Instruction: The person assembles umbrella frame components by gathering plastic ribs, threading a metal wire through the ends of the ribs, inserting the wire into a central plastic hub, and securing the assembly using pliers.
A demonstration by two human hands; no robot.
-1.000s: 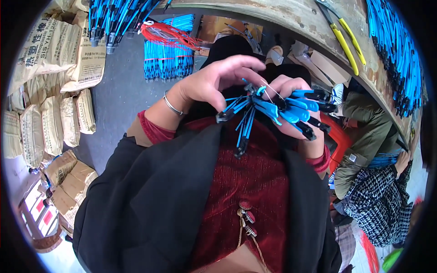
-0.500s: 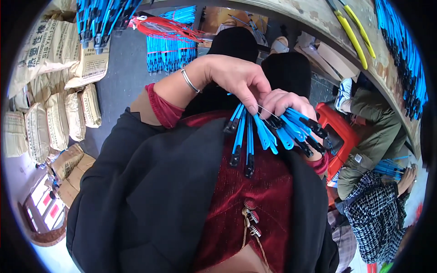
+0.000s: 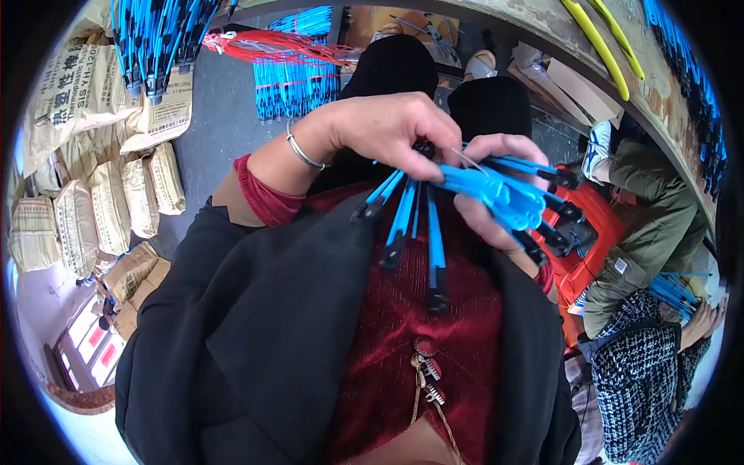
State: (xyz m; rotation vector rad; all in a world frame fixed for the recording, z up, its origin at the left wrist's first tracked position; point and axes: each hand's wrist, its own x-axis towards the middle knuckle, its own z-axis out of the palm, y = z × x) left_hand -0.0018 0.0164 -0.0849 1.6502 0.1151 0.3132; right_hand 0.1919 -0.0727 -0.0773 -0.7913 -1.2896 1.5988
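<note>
My left hand (image 3: 387, 132), fingers curled and pressed together, pinches the top of a fanned bundle of blue plastic strips (image 3: 457, 201) with black tips; a metal bangle (image 3: 301, 152) circles that wrist. My right hand (image 3: 496, 182) closes around the same bundle from the other side, held in front of my dark red velvet top (image 3: 418, 341). Further out: stacked paper sacks (image 3: 85, 194), filled and bulging, contents unseen, and more blue strips hanging in bunches (image 3: 294, 77).
</note>
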